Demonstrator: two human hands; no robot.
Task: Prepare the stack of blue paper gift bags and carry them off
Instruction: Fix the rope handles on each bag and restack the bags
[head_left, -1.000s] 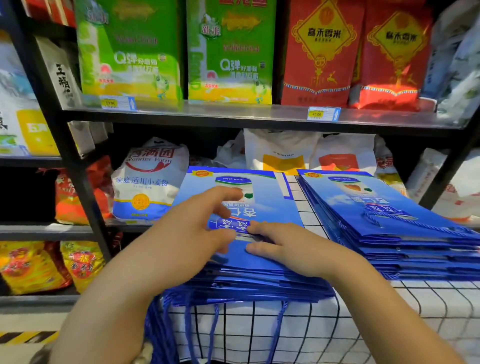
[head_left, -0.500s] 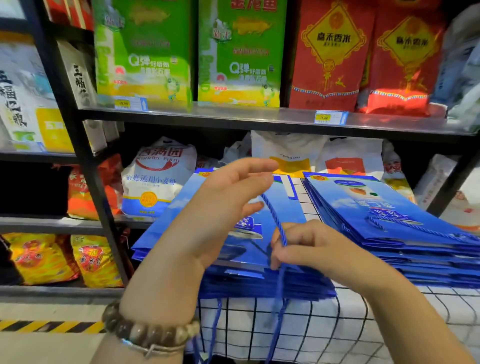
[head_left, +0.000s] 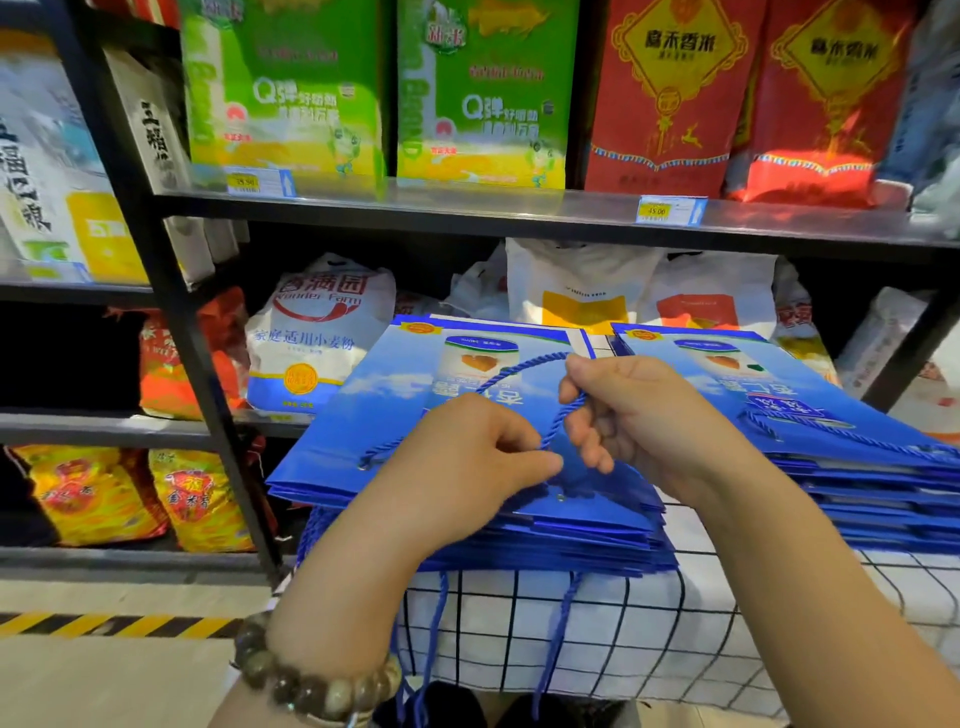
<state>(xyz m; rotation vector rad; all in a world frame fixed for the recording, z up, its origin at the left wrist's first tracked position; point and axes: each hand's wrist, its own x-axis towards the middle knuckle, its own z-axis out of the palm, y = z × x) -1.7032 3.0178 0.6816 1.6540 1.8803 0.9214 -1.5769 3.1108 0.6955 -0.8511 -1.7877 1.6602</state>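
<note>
A stack of flat blue paper gift bags lies on a table with a white checked cloth. Several blue cord handles hang over the table's front edge. A second stack of the same bags lies to its right. Over the left stack, my right hand grips the blue cord handle of the top bag, its loop curving up and to the left. My left hand pinches the same cord lower down, thumb against forefinger. A bead bracelet is on my left wrist.
A black metal shelf rack stands just behind the table, filled with green and red rice bags, flour sacks and yellow packs. A rack post stands left of the stack. Yellow-black tape marks the floor.
My hands went from lying flat on the top bag to picking up its cord handle. My left hand has dropped and now pinches the cord, while my right hand has lifted it higher.
</note>
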